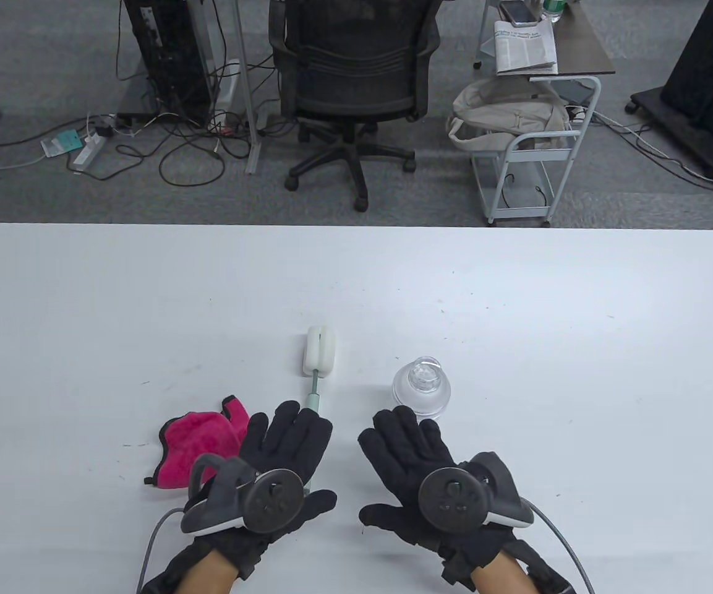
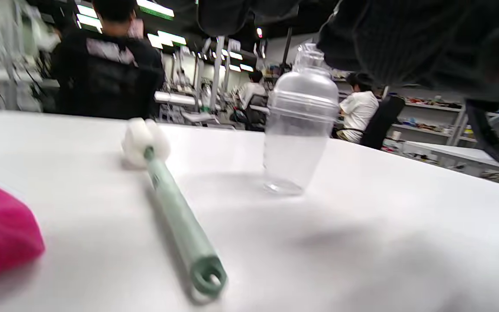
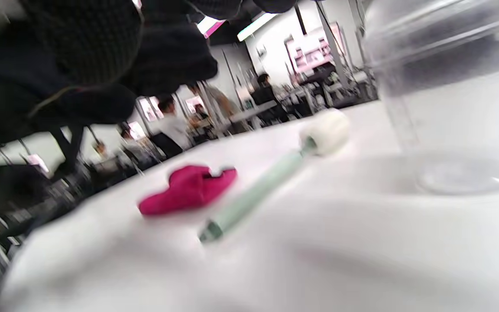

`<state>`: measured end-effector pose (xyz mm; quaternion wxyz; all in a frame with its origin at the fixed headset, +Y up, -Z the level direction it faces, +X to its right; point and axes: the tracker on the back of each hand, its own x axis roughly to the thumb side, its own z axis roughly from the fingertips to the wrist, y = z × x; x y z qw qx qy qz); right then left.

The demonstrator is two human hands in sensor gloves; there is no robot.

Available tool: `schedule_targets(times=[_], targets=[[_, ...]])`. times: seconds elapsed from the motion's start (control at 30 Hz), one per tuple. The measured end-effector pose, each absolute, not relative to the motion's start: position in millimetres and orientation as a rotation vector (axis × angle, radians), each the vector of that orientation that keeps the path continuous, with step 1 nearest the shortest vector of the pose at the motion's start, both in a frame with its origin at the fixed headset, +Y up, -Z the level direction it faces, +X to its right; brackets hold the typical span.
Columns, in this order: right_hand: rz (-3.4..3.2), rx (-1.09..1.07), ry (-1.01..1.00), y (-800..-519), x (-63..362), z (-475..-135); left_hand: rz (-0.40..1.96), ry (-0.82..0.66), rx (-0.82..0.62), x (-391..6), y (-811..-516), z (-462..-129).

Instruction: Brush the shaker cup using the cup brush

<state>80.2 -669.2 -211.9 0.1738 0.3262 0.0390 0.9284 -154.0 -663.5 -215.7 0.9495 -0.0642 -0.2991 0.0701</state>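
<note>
The cup brush (image 1: 318, 365) lies on the white table, white sponge head away from me, its green handle running under my left hand (image 1: 303, 458). That hand is open, palm down, over the handle's near end. In the left wrist view the brush (image 2: 176, 216) lies free on the table, untouched. The clear shaker cup (image 1: 422, 387) stands upright with its lid on, right of the brush. My right hand (image 1: 390, 464) is open, palm down, its fingertips just short of the cup. The cup fills the right side of the right wrist view (image 3: 453, 108).
A pink cloth (image 1: 198, 442) lies crumpled left of my left hand, partly under it. The table's far edge (image 1: 356, 226) runs across the view. Beyond it stand an office chair (image 1: 353, 80) and a white cart (image 1: 532, 154).
</note>
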Motion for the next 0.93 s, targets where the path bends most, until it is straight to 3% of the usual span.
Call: schedule_targets(times=[0.27, 0.93], targets=[[2.712, 0.835, 0.401, -677, 79, -217, 0.124, -0.622, -0.216, -151, -669, -219], [2.616, 0.842, 0.501, -688, 75, -222, 0.106, -0.626, -0.290, -142, -677, -217]])
